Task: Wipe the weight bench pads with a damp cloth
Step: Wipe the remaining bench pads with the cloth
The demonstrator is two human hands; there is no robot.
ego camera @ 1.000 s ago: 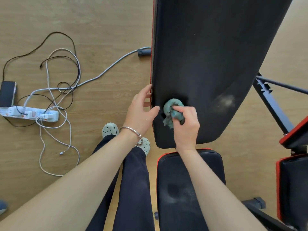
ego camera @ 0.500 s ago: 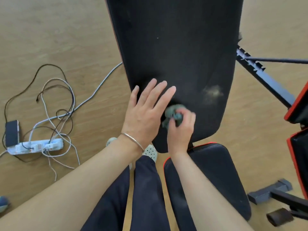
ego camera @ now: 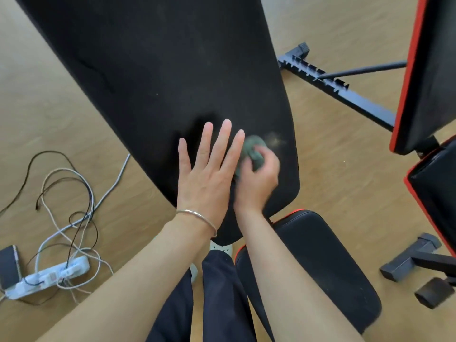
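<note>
Across most of my feed runs the black back pad [ego camera: 160,82], slanting from the upper left down to its rounded lower end by the person's legs. Below that end sits the smaller seat pad [ego camera: 320,255], black with a red edge. At the right edge of the view stands a second bench [ego camera: 434,70], also black trimmed in red. A dark notched frame rail [ego camera: 345,95] lies on the wooden floor [ego camera: 345,169] between the two benches.

Both hands are on the lower part of the back pad. The left hand [ego camera: 207,178] lies flat on the pad, fingers straight and spread, gripping nothing. The right hand [ego camera: 259,183] is just beside it — its fingers are curled round a bunched grey-green cloth [ego camera: 251,146], held against the pad near the right edge. That hand is blurred, so I cannot make out the hold any more finely. Just beyond the cloth, a pale dusty smudge [ego camera: 277,140] marks the pad.

A thin silver bracelet [ego camera: 197,214] circles the left wrist. On the floor at the left, a white power strip [ego camera: 49,275] lies among tangled black and white cables [ego camera: 74,193], with a dark phone [ego camera: 8,265] just beside it.
</note>
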